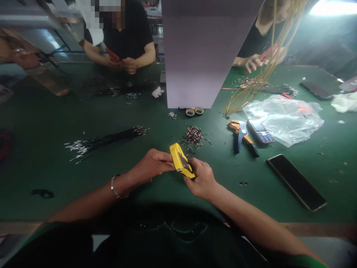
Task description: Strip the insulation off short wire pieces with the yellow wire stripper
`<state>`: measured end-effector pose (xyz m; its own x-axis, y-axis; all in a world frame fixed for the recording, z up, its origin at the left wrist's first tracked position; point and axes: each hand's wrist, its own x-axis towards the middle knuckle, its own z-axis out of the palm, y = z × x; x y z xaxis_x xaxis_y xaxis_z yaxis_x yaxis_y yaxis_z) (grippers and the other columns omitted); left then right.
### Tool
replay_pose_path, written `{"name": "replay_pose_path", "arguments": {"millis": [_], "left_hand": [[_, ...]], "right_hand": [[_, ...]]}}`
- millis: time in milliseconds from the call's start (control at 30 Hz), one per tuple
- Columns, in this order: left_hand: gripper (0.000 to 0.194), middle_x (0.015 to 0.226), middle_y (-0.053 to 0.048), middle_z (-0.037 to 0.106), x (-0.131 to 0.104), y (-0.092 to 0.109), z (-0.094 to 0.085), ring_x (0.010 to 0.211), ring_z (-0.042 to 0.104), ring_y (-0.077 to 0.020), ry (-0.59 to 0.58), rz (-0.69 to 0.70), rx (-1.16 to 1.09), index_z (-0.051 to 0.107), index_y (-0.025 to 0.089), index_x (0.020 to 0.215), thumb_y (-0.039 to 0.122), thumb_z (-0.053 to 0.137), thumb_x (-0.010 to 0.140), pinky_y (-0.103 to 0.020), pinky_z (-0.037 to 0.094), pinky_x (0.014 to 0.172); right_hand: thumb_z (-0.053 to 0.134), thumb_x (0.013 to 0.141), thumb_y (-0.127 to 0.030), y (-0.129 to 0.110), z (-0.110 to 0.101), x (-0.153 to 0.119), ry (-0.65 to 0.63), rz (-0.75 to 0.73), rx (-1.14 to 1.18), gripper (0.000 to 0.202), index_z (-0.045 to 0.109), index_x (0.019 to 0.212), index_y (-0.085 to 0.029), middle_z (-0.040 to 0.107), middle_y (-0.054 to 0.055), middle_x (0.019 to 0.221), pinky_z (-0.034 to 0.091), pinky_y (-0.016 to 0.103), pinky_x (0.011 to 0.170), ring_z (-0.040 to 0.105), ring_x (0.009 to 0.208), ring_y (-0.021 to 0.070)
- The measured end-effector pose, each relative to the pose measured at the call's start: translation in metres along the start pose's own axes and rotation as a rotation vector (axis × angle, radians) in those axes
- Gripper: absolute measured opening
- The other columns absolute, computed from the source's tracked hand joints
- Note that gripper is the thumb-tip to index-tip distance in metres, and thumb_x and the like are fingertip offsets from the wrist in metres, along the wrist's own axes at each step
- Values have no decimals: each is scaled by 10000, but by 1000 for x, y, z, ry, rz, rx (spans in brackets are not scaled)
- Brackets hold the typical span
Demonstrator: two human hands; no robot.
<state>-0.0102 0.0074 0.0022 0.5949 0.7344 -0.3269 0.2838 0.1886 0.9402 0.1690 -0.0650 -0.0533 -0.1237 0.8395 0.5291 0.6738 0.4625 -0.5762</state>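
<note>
Head view: the right hand point(202, 178) has its fingers clamped around the yellow tool point(173, 153), above the desk point(111, 111) and on the near side of the pile of small pieces point(193, 136). The left hand point(149, 165) reaches to the tool's other side, its fingertips too hidden to tell whether they pinch anything. Working well here calls for 2 steady wrists, a firm right grip and left fingertips clear of the tool's mouth.

A yellow tool point(178, 158) above a green table point(111, 201).
</note>
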Motion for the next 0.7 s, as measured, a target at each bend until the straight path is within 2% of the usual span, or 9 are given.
{"name": "replay_pose_path", "arguments": {"millis": [133,433,700], "left_hand": [[130,486,38,538,-1,2,1,471,354,-53,-5,-5,-2,785,190,764,246,699,685,-205,309,474],[105,395,55,445,-1,9,2,480,404,-72,-14,13,-14,776,182,701,214,692,645,-189,331,470],[114,457,36,530,0,7,-2,490,404,-65,-11,23,3,785,190,731,213,694,665,-189,331,468]], "right_hand": [[486,691,-172,0,1,0,-5,4,-16,197,487,886,-198,601,28,656,453,292,541,580,565,190],[487,689,-173,1,2,-1,0,-16,-48,168,484,855,-200,604,27,630,443,286,523,573,532,185],[497,701,-186,5,3,-2,-20,3,-51,120,490,820,-203,572,9,592,423,275,506,547,503,172]]}}
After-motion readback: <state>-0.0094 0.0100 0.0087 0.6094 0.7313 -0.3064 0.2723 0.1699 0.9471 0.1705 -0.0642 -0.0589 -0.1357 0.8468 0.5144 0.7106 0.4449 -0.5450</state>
